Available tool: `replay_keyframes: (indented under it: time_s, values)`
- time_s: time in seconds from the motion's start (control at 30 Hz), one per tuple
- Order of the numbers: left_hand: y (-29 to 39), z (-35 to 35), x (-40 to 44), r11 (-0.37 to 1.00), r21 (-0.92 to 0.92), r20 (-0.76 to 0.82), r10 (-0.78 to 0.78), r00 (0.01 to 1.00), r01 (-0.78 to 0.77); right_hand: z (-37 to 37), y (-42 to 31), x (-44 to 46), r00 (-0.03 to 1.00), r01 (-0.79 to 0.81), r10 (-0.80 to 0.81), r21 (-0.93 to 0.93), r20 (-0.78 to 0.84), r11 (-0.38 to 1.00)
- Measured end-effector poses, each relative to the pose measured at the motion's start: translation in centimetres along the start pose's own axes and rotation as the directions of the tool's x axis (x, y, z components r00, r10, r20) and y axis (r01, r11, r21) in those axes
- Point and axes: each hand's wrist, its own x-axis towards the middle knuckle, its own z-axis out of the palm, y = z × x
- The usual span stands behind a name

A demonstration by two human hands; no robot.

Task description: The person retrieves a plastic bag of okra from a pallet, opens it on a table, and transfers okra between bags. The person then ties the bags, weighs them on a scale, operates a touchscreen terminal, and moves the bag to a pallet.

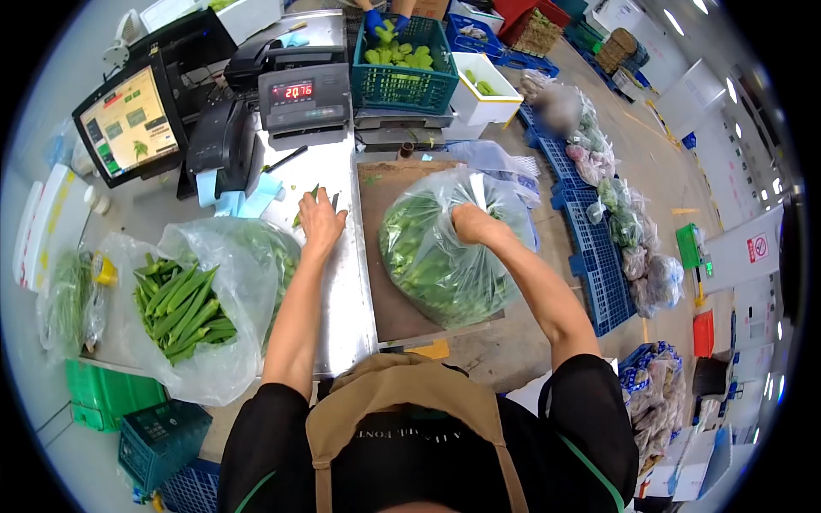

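My right hand [472,224] is closed around the gathered neck of a clear plastic bag [445,269], which bulges with green vegetables and rests on a brown platform. On the metal tabletop, my left hand [321,226] lies palm down with its fingers apart, the thumb away from them. A slim green pod [298,220] shows beside and under these fingers, partly covered. To the left, an opened clear bag spills out a heap of okra [184,308]. A dark pen-like thing [286,159] lies beyond my left hand.
A scale display [304,92] reads 20.76, beside a black printer [221,150] and a screen [130,120]. Another person's blue-gloved hands [376,24] reach into a green crate [404,85] of leafy vegetables. Blue pallets [599,256] with bagged produce stand right; green crates [111,393] sit lower left.
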Motion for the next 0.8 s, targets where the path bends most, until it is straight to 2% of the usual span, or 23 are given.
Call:
replay_keyframes:
  time_s: [0.03, 0.1, 0.13, 0.2, 0.27, 0.3, 0.33, 0.37, 0.43, 0.47, 0.53, 0.67, 0.73, 0.8]
  values:
    - [-0.5, 1.2, 0.3, 0.995, 0.090, -0.009, -0.051, 0.999, 0.052, 0.3, 0.1, -0.2, 1.000, -0.016, 0.016, -0.024, 0.026, 1.000]
    - [-2.2, 2.9, 0.2, 0.991, 0.133, 0.015, -0.036, 0.999, 0.034, 1.2, 0.1, -1.2, 0.996, -0.036, 0.042, -0.085, 0.076, 0.996]
    - [-3.0, 3.5, 0.0, 0.987, 0.154, 0.027, -0.038, 0.999, 0.033, 2.7, 0.7, -1.2, 0.997, -0.066, 0.071, -0.126, 0.031, 0.990]
    - [-3.0, 3.5, -0.4, 0.952, 0.305, -0.053, 0.006, 0.999, 0.011, 7.4, 3.1, -0.2, 0.993, -0.115, 0.105, -0.201, -0.061, 0.973]
    - [-3.6, 4.1, -0.5, 0.960, 0.276, -0.061, -0.026, 0.998, 0.042, 8.5, 4.0, 1.3, 0.989, 0.146, -0.145, -0.375, 0.031, 0.916]
    - [-3.3, 3.6, -0.5, 0.957, 0.283, -0.011, -0.059, 0.998, 0.060, 9.2, 4.9, 1.9, 0.961, 0.274, -0.261, -0.448, 0.093, 0.851]
    - [-3.7, 3.8, -0.5, 0.961, 0.270, -0.005, -0.066, 0.998, 0.065, 11.0, 7.1, 2.8, 0.935, 0.353, -0.352, -0.198, 0.043, 0.914]
    - [-3.9, 3.5, -0.6, 0.972, 0.227, -0.071, -0.042, 0.997, 0.057, 13.5, 10.2, 4.3, 0.906, 0.423, -0.423, 0.060, -0.027, 0.904]
    - [-4.9, 4.0, -0.7, 0.980, 0.194, -0.230, -0.004, 0.973, 0.050, 17.5, 12.9, 6.5, 0.936, 0.338, -0.352, 0.310, -0.011, 0.889]
    - [-4.8, 4.0, -0.6, 0.978, 0.192, -0.243, -0.028, 0.970, 0.076, 16.5, 12.3, 6.2, 0.933, 0.343, -0.358, 0.215, 0.034, 0.914]
    - [-3.8, 3.1, -0.1, 0.956, 0.203, -0.119, -0.192, 0.974, 0.213, 13.2, 9.5, 4.8, 0.920, 0.364, -0.357, -0.014, 0.163, 0.931]
    - [-4.8, 3.9, 0.7, 0.951, 0.233, 0.020, -0.215, 0.976, 0.205, 10.3, 7.8, 4.5, 0.866, 0.437, -0.386, -0.108, 0.318, 0.893]
    - [-3.4, 2.3, 0.9, 0.968, 0.147, 0.053, -0.212, 0.976, 0.203, 9.5, 7.5, 4.2, 0.832, 0.469, -0.395, -0.114, 0.390, 0.876]
    - [-0.5, -2.3, 0.5, 0.993, -0.094, -0.025, -0.081, 0.996, 0.078, 8.8, 7.3, 3.4, 0.789, 0.495, -0.385, -0.125, 0.478, 0.860]
